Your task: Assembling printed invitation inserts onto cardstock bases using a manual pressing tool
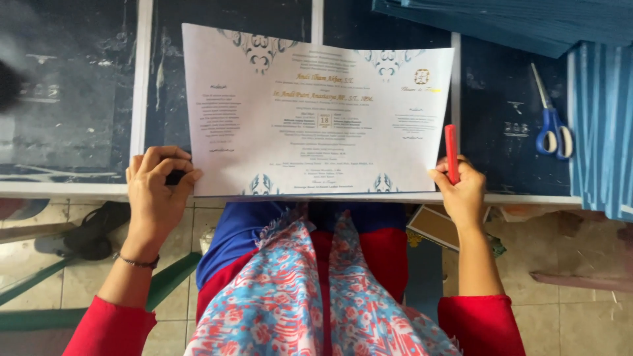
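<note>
Your left hand (157, 191) is curled into a loose fist at the lower left corner of the printed sheet (316, 112), knuckles up, thumb tucked against the fingers, a thin dark band at the wrist. Your right hand (461, 191) sits at the sheet's lower right corner, fingers closed. Both red-sleeved forearms reach up toward the sheet's near edge.

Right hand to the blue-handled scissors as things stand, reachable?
Probably yes. The scissors lie in the open on the dark table, up and right of the right hand, nothing between. But that hand holds a red stick and the printed sheet's edge, so its fingers aren't free.
</note>
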